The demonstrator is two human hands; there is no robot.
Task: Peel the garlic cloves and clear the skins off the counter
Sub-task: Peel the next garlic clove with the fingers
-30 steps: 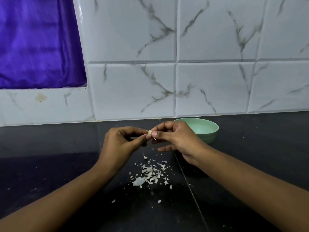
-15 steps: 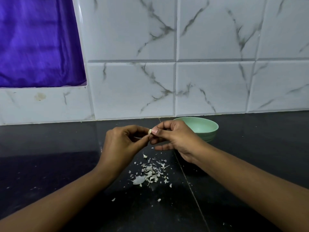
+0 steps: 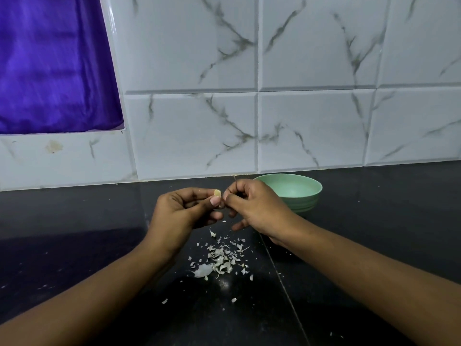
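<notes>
Mid-peel: left hand (image 3: 183, 211) pinches a garlic clove (image 3: 217, 193) above the worktop (image 3: 74, 245), right hand (image 3: 252, 206) pinching at its skin; skins (image 3: 220, 258) lie uncleared below, beside the bowl (image 3: 294, 193).

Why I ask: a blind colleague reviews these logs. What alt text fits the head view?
A person's left hand pinches a garlic clove while the right hand pinches its skin, above a black counter. Peeled skins lie below; a green bowl stands beyond the hands.
</notes>
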